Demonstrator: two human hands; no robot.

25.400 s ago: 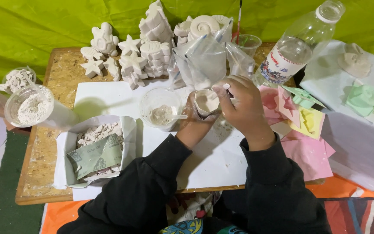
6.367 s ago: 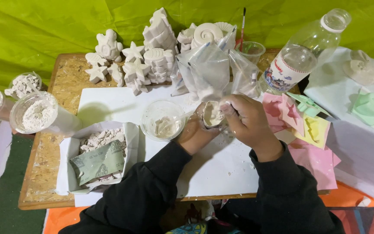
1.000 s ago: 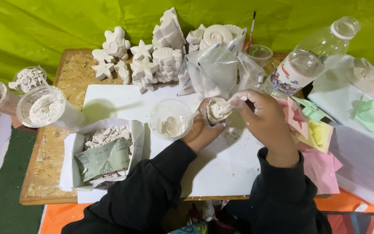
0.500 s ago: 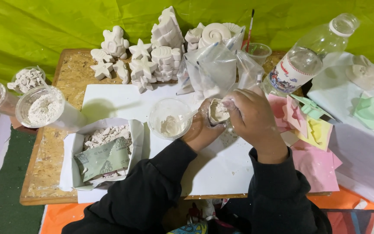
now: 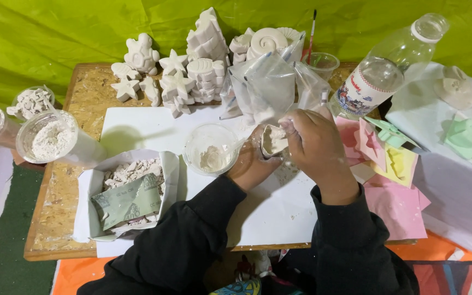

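Wooden table [image 5: 55,218], green backdrop. Left hand [image 5: 249,164] cups small cup of white paste [image 5: 273,141], table centre. Right hand [image 5: 315,145] pinched closed on stirrer at its 3 o'clock. Risk: tilted cup spilling onto white sheet [image 5: 279,213].

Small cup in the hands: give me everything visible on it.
The small cup looks like clear plastic smeared with white paste and holds a pale, wet-looking mass. It is tilted, mouth toward the camera, above the white sheet. The left hand cradles it from below; the right hand covers its right side, fingertips at the rim. A larger clear cup stands just left, apart.
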